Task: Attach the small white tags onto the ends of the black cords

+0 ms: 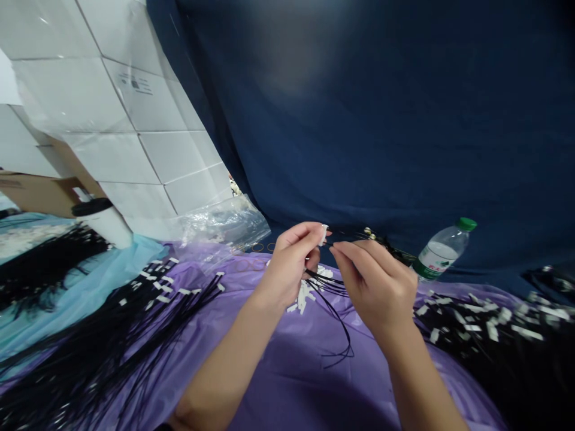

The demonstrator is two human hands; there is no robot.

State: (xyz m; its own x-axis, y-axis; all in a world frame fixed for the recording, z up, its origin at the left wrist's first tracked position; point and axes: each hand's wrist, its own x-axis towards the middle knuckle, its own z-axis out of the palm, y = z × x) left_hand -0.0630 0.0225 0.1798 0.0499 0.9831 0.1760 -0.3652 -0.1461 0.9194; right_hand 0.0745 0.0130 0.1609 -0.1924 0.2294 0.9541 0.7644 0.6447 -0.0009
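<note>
- Left hand: thumb and index finger pinch a small white connector at their tips.
- Right hand: thumb and index finger press together on a thin black wire, its end just beside the connector; contact cannot be told.
- Black strands hang between the hands, below the fingertips.
- White pieces lie beneath the left fingers, on purple sheeting.
- Green-capped bottle: right of the right fingers.

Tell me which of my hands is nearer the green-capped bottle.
Right. Your right hand is just to the left of the bottle in the picture; your left hand is farther left, past the right one.
</note>
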